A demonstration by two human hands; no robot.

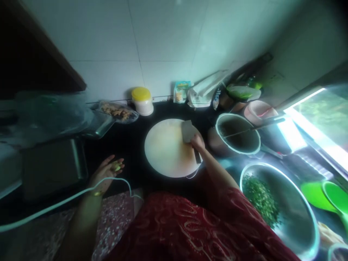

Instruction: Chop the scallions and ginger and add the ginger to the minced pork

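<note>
My right hand point(198, 141) is closed round the dark handle of a cleaver point(187, 131). The cleaver's broad blade is over the right part of a round white cutting board point(165, 148), which has yellowish and brownish stains. To the left of the board, my left hand point(107, 172) is palm up with its fingers partly curled. Several small pale yellow-green pieces point(116, 166) rest in it near the fingers; their kind is too blurred to tell. A pale cable point(65, 198) passes across the view in front of the left wrist.
A metal bowl point(295, 214) of chopped greens point(259, 199) stands at lower right, near a bright green scoop point(318, 195). Behind it is a deep pot point(239, 116). Along the wall are a yellow-lidded jar point(143, 101), a packet point(181, 92) and bagged ginger-like pieces point(116, 111).
</note>
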